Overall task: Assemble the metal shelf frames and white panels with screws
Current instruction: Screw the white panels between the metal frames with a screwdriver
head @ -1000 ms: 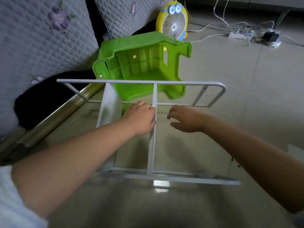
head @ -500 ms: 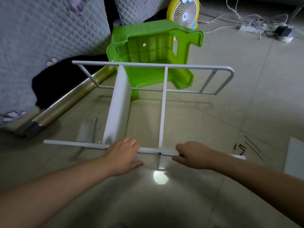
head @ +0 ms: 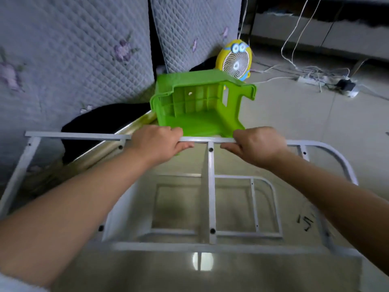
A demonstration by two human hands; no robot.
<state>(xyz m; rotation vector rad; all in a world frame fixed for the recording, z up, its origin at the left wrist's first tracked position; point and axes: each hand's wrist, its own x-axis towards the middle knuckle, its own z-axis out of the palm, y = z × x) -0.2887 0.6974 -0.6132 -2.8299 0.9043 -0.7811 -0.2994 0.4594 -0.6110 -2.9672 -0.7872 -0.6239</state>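
Observation:
The white metal shelf frame stands raised in front of me, its top rail level across the middle of the view. My left hand grips that rail left of the centre upright. My right hand grips it right of the upright. Black screw heads show on the upright and side bars. A white panel hangs inside the frame at the lower left, partly behind my left forearm. Several dark loose screws lie on the floor at the right.
A green plastic stool lies on its side just beyond the frame. Behind it stands a yellow cartoon fan. Quilted mattresses lean at the left. A power strip with cables lies far right on the tiled floor.
Both hands went from the frame's near bottom rail to gripping a rail held high. The frame has been tipped up and turned, and it is blurred with motion.

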